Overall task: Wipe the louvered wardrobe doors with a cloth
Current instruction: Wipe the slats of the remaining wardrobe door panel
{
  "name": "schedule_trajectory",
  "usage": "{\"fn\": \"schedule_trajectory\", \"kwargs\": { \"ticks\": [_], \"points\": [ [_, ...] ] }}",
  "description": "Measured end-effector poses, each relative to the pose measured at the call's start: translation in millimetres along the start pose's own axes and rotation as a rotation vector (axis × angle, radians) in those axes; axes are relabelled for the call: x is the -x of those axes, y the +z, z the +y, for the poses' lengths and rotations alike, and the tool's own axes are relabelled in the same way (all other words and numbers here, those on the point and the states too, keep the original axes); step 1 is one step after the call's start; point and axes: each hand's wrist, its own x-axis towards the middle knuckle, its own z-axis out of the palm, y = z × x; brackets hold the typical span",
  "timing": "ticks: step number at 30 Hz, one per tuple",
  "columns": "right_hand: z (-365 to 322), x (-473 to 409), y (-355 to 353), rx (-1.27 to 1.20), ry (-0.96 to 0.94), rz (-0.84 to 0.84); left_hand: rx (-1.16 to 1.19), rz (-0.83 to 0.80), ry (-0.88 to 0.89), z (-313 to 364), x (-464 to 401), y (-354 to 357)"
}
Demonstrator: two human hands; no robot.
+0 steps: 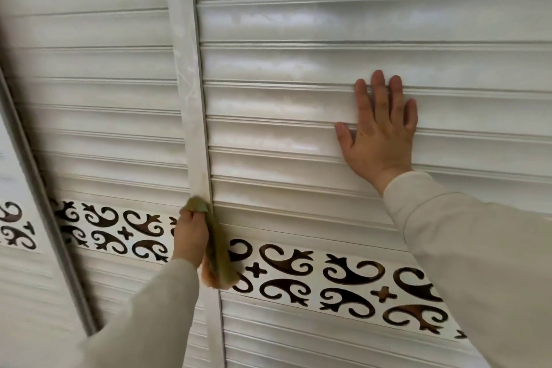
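Your left hand (191, 236) pinches a soft, crumpled olive cloth (216, 251) against the smooth vertical stile (191, 92) between two glossy white louvered wardrobe doors (298, 63), at about 7 o'clock in view. Your right hand (379, 134), at 3 o'clock, lies flat on the ridged slats, fingers spread, well apart from the cloth. A band of dark scroll-shaped cutouts (343, 278) crosses below; no writing is legible.

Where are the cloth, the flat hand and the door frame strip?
cloth (217, 260): head view, on its hanging fold.
right hand (380, 134): head view, back of the hand.
door frame strip (186, 69): head view, its bare middle.
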Motion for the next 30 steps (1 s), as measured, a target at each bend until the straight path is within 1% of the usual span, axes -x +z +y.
{"fn": "schedule_trajectory", "kwargs": {
  "ticks": [1,2,4,8,10,12,15,17,20,23,25,27,30],
  "points": [
    [-0.1,0.2,0.4,0.0,0.001,0.0,0.016,-0.016,-0.031,-6.2,1.3,-1.3],
    [0.2,-0.7,0.7,0.002,0.0,0.001,0.029,-0.023,-0.021,-1.9,2.7,-2.1],
    [-0.4,1.5,1.1,0.004,0.001,0.004,0.074,-0.032,0.058,23.8,2.3,-5.6],
    [-1.1,1.9,1.1,-0.017,0.007,0.018,0.206,-0.027,0.272,127.8,-12.5,-21.0],
    [-0.5,1.8,0.4,-0.016,0.007,0.036,0.274,-0.051,0.357,183.9,-20.2,-31.3],
    [-0.5,1.8,1.2,-0.011,0.001,0.046,0.36,-0.057,0.384,230.4,-26.3,-40.4],
    [0.2,2.8,3.2,-0.009,-0.002,0.064,0.464,-0.078,0.424,272.4,-33.4,-44.7],
    [-0.7,2.6,4.2,-0.013,0.006,0.057,0.444,-0.052,0.388,265.7,-30.5,-41.7],
    [-0.7,1.5,3.5,-0.021,0.015,0.027,0.368,-0.004,0.218,197.5,-22.0,-33.5],
    [-1.1,0.4,0.4,-0.025,0.024,0.005,0.36,-0.052,0.047,120.9,-9.4,-28.2],
    [-0.8,1.0,0.0,-0.031,0.019,-0.006,0.325,-0.076,-0.006,97.9,-7.3,-26.2],
    [-1.4,-0.8,-1.5,-0.04,0.025,-0.015,0.307,-0.109,0.02,107.6,-11.2,-28.3],
    [-6.7,-8.3,-5.1,-0.056,0.054,0.01,0.318,-0.12,0.183,166.4,-20.3,-36.9]
  ]
}}
